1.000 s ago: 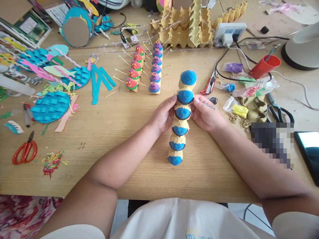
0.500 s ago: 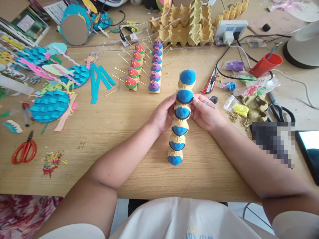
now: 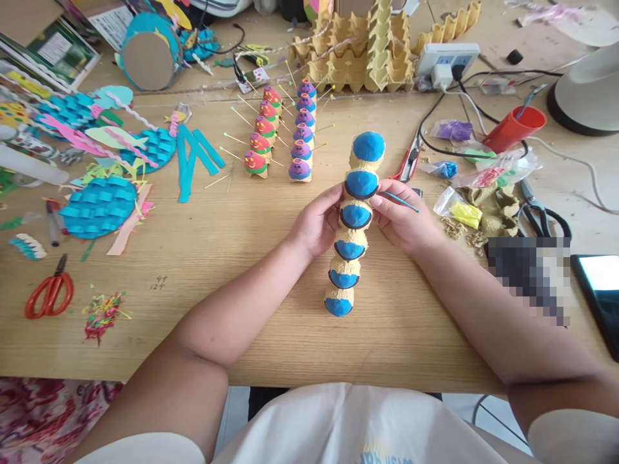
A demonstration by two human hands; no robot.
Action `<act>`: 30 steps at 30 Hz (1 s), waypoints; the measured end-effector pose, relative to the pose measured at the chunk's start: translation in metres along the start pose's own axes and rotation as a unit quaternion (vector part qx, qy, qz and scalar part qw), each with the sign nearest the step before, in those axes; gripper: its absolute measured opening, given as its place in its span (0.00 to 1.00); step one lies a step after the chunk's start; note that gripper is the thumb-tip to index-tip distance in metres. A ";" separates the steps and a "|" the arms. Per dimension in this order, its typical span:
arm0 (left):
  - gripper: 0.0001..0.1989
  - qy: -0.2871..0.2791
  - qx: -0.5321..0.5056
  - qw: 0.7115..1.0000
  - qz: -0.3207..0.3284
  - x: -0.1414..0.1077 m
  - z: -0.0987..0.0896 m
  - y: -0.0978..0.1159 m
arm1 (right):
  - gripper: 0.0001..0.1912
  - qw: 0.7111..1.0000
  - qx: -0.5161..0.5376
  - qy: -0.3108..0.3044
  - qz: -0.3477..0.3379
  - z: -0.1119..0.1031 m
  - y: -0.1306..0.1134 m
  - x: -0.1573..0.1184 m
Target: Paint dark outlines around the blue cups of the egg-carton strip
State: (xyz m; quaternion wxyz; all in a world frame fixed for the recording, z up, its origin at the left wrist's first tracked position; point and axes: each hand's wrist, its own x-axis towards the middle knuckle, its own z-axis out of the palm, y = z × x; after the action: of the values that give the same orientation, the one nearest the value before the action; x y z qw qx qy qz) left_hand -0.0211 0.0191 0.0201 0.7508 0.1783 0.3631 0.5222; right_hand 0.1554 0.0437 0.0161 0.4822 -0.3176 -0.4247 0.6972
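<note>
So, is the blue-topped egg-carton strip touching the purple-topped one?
Apart. The head view shows tabletop between the blue-topped strip and the purple-topped strip along its left side.

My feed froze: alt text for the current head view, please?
The left hand and right hand hold a strip of six blue-topped bumps over a wooden table, a thin blue stick in the right. Beyond it are a red-and-green row and a purple row; orange-handled scissors lie at left.
</note>
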 end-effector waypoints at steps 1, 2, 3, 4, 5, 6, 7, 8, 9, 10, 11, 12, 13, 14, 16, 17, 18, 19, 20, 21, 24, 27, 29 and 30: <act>0.12 -0.004 -0.001 1.000 -0.007 0.000 0.000 0.000 | 0.22 1.000 -0.009 0.002 -0.006 0.000 0.000 0.000; 0.12 -0.007 -0.002 1.000 -0.012 0.000 0.000 0.000 | 0.22 1.000 -0.020 0.004 -0.014 0.000 -0.001 0.000; 0.13 -0.009 -0.001 1.000 -0.013 0.000 0.000 -0.001 | 0.22 0.999 -0.032 0.006 -0.021 -0.001 -0.001 -0.001; 0.13 -0.013 0.002 1.000 -0.008 0.000 0.001 -0.001 | 0.22 0.999 -0.045 0.008 -0.028 -0.001 -0.001 -0.001; 0.13 -0.014 0.006 1.000 -0.001 0.001 0.001 -0.002 | 0.23 0.998 -0.058 0.010 -0.034 -0.002 -0.001 -0.001; 0.12 -0.021 0.013 1.000 0.012 0.001 0.001 -0.003 | 0.23 0.997 -0.070 0.011 -0.041 -0.002 -0.001 -0.001; 0.12 -0.029 0.018 0.999 0.021 0.002 0.001 -0.004 | 0.23 0.996 -0.080 0.012 -0.047 -0.003 -0.001 -0.001; 0.11 -0.025 0.020 0.999 0.023 0.002 0.001 -0.004 | 0.23 0.995 -0.089 0.012 -0.054 -0.003 -0.001 -0.001; 0.11 -0.024 0.022 0.999 0.018 0.003 0.000 -0.005 | 0.22 0.994 -0.095 0.012 -0.060 -0.004 0.000 -0.001; 0.11 -0.025 0.024 0.999 0.015 0.003 0.000 -0.005 | 0.22 0.993 -0.098 0.012 -0.065 -0.004 0.000 -0.001; 0.11 -0.028 0.027 0.999 0.020 0.003 -0.001 -0.006 | 0.21 0.993 -0.100 0.013 -0.069 -0.005 0.000 0.000; 0.11 -0.032 0.029 0.999 0.024 0.003 -0.001 -0.006 | 0.21 0.992 -0.101 0.013 -0.071 -0.005 0.000 0.000; 0.11 -0.036 0.031 0.998 0.029 0.003 -0.001 -0.006 | 0.20 0.992 -0.103 0.014 -0.072 -0.005 0.001 0.000; 0.12 -0.037 0.032 0.998 0.031 0.003 -0.002 -0.006 | 0.20 0.992 -0.105 0.015 -0.072 -0.005 0.001 0.000; 0.12 -0.030 0.027 0.999 0.025 0.003 -0.002 -0.006 | 0.21 0.991 -0.110 0.016 -0.068 -0.004 0.001 -0.001; 0.12 -0.025 0.022 0.999 0.019 0.004 -0.003 -0.006 | 0.21 0.991 -0.113 0.016 -0.068 -0.004 0.000 -0.001; 0.12 -0.023 0.017 1.000 0.013 0.004 -0.003 -0.006 | 0.22 0.991 -0.116 0.016 -0.069 -0.004 0.000 -0.001; 0.11 -0.026 0.012 1.000 0.012 0.005 -0.003 -0.006 | 0.22 0.990 -0.119 0.017 -0.071 -0.004 0.000 -0.001; 0.11 -0.032 0.007 0.999 0.015 0.005 -0.003 -0.006 | 0.22 0.989 -0.123 0.017 -0.074 -0.005 0.000 -0.002; 0.11 -0.041 0.005 0.999 0.022 0.005 -0.003 -0.006 | 0.22 0.988 -0.129 0.018 -0.078 -0.005 0.000 -0.002; 0.12 -0.054 -0.006 0.998 0.023 0.005 -0.004 -0.006 | 0.21 0.984 -0.153 0.018 -0.091 -0.006 -0.001 -0.002; 0.12 -0.043 -0.005 0.999 0.009 0.004 -0.003 -0.005 | 0.20 0.974 -0.193 0.023 -0.116 -0.007 -0.001 -0.002; 0.09 -0.030 0.017 0.999 0.018 0.002 -0.001 -0.004 | 0.20 0.964 -0.228 0.031 -0.135 -0.008 -0.001 -0.002; 0.09 -0.022 0.027 0.999 0.022 0.002 -0.001 -0.004 | 0.20 0.958 -0.246 0.035 -0.144 -0.009 0.000 -0.002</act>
State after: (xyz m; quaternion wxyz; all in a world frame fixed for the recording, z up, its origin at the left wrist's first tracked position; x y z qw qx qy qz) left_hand -0.0186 0.0191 0.0163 0.7418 0.2178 0.3569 0.5243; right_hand 0.1639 0.0442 0.0128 0.4993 -0.3860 -0.6071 0.4828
